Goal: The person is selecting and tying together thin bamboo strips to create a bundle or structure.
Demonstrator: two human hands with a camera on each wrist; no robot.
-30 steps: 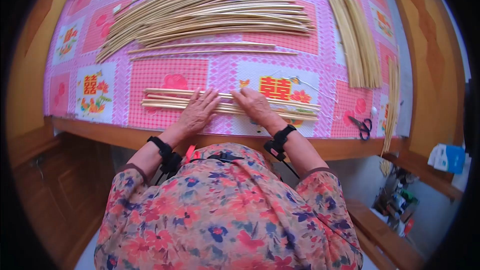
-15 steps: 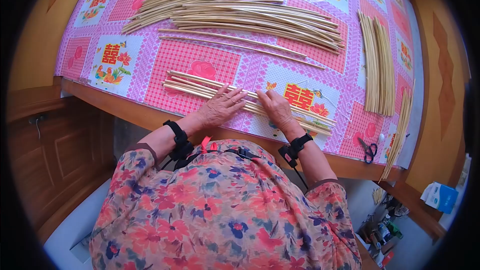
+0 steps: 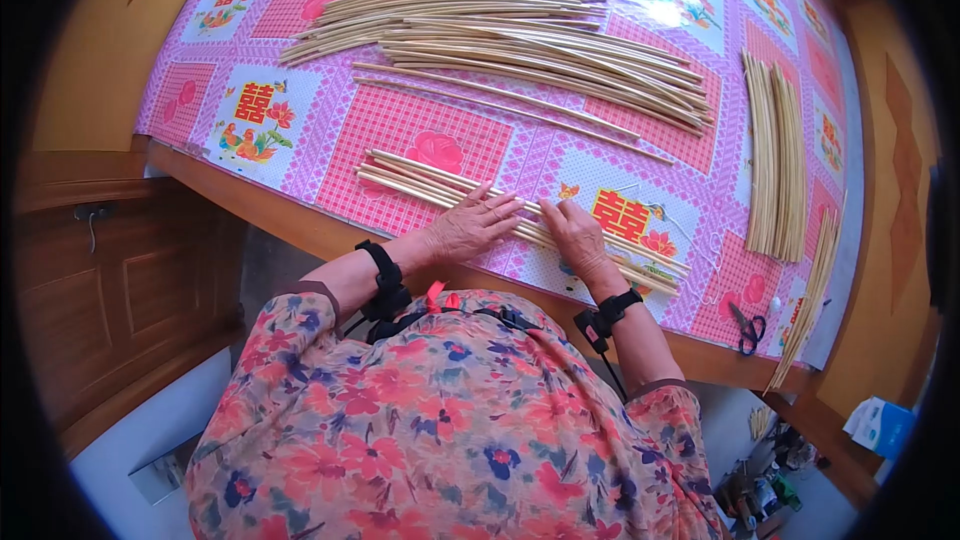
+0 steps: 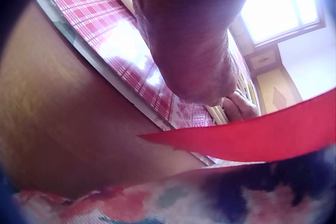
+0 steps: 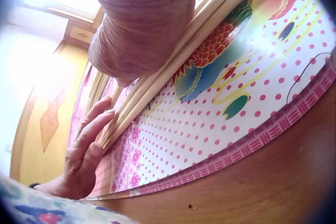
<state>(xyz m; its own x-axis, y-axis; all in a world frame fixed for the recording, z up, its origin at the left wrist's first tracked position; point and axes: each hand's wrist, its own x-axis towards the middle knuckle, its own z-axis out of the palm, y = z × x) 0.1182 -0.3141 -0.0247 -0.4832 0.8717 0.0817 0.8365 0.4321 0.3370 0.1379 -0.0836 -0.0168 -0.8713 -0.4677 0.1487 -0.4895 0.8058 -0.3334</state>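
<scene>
Several thin, pale wooden sticks (image 3: pixel 420 183) lie side by side near the table's front edge. My left hand (image 3: pixel 474 225) rests across them, palm down with fingers extended. Just to its right, the right hand (image 3: pixel 577 240) has its fingers curled at the back stick of the row and pinches it. The right wrist view shows the left hand (image 5: pixel 86 148) with fingertips on the sticks (image 5: pixel 157 83), beneath the curled right hand (image 5: pixel 144 29). In the left wrist view, the left hand (image 4: pixel 189 40) hides most of the sticks.
A large pile of similar sticks (image 3: pixel 540 50) lies farther back, two single sticks (image 3: pixel 500 100) before it. More bundles (image 3: pixel 775 160) and a thin bunch (image 3: pixel 808 290) lie at right, beside scissors (image 3: pixel 748 328). A patterned plastic tablecloth (image 3: pixel 330 155) covers the table.
The head view has turned, so the table appears shifted rightward and tilted. Both hands stay on the sticks, in nearly the same places along them.
</scene>
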